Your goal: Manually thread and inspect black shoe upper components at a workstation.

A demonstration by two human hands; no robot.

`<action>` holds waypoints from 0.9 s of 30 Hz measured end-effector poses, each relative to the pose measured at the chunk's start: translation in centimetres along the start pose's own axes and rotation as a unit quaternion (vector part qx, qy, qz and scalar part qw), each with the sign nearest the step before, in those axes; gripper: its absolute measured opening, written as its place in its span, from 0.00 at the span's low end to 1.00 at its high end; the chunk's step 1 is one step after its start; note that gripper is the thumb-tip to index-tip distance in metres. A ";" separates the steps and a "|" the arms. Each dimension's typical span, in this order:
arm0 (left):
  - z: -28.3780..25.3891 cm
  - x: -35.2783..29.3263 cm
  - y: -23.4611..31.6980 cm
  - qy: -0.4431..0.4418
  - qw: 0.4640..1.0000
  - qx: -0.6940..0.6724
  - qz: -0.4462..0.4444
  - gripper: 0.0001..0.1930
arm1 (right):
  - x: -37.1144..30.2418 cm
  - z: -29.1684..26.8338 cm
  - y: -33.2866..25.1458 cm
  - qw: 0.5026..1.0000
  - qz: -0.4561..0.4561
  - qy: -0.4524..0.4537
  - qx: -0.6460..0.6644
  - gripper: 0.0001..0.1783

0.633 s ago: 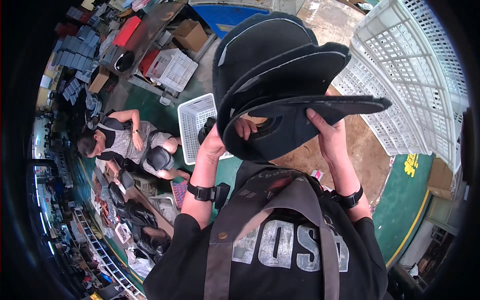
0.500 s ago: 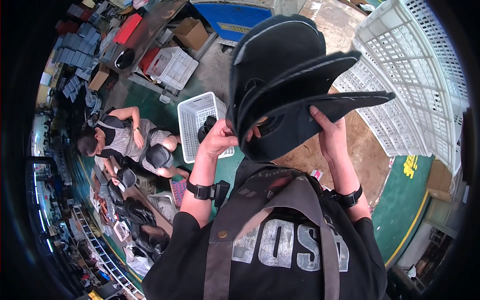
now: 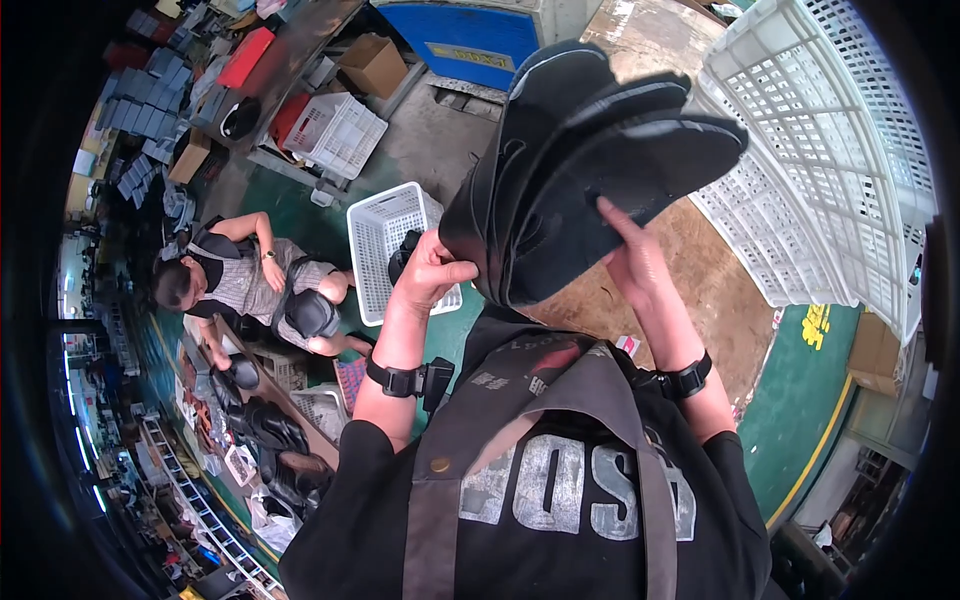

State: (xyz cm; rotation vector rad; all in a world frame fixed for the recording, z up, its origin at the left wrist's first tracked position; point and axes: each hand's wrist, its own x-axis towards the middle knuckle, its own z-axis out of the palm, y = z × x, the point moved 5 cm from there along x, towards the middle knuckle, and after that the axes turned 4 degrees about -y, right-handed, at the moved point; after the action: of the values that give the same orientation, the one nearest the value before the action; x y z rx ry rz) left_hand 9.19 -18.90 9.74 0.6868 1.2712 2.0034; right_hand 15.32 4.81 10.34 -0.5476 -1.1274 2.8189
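A nested stack of black, curved leather-like pieces (image 3: 560,225) with pale edges is held up between my hands; their exact kind I cannot tell. My left hand (image 3: 432,272) pinches the near left edge of the stack, thumb on the outside. My right hand (image 3: 635,262) grips it from the right, its thumb lying on the nearest piece and its fingers partly hidden behind. On the far side the pieces fan apart into several rounded flaps; on the near side they lie close together.
Below the stack is a worn brown board surface (image 3: 690,290). Tall white plastic crates (image 3: 840,150) lean at the right. A white basket (image 3: 385,290) with black items stands left. Beyond it a seated co-worker (image 3: 240,275) handles a black piece beside a long bench. A blue machine (image 3: 470,45) stands ahead.
The stack has tilted and its flaps have drawn closer together. My left fingers, seen inside the fold before, are now hidden. The co-worker's piece has moved lower.
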 end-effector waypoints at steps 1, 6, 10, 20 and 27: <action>0.1 0.1 0.2 0.016 1.000 -0.009 0.023 0.16 | 0.0 0.4 1.3 0.997 0.068 -0.039 -0.008 0.19; 0.7 0.3 0.1 0.085 0.996 -0.002 0.028 0.19 | -1.3 2.7 5.3 0.979 0.150 -0.137 0.003 0.27; 0.0 0.2 -1.4 0.043 0.995 -0.080 0.035 0.14 | -0.4 2.0 6.2 0.983 0.139 -0.114 -0.039 0.26; -0.2 -0.3 -1.6 0.036 0.991 -0.121 0.054 0.11 | -0.7 2.6 6.7 0.985 0.130 -0.096 -0.062 0.24; -6.0 -5.0 -0.2 0.275 0.939 -0.177 0.109 0.19 | -0.4 -1.0 9.1 0.906 0.228 -0.245 -0.259 0.20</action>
State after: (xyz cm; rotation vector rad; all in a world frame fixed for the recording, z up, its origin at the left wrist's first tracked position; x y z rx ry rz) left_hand 8.15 -26.11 6.82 0.0898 1.1064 2.6393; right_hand 16.78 -1.25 3.64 -0.1082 -2.1332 3.1289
